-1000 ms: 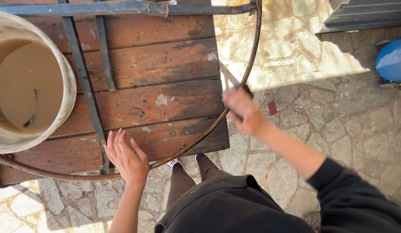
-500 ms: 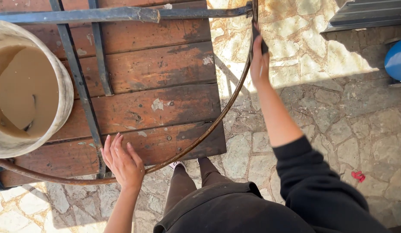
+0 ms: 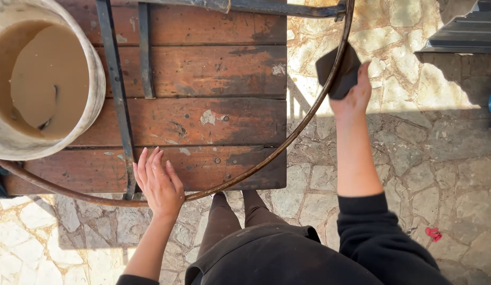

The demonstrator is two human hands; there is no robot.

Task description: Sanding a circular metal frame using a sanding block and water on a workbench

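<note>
**Dark cloth on the curved rim**

Dark cloth [image 3: 338, 71] is pinched in my right hand [image 3: 353, 97] against the metal hoop [image 3: 303, 124], which arcs back down to my left hand [image 3: 160, 182], open flat where hoop meets wooden desk [image 3: 214, 68], near the bucket [image 3: 95, 79].

Hard sunlight floods the scene, bleaching the stone paving [image 3: 398, 47] at upper right almost to glare, while a sharp-edged shadow covers the ground lower down. The wooden table [image 3: 203, 121] sits evenly lit, its grain crisp. Focus is sharp throughout, with slight wide-angle bending near the edges.
</note>
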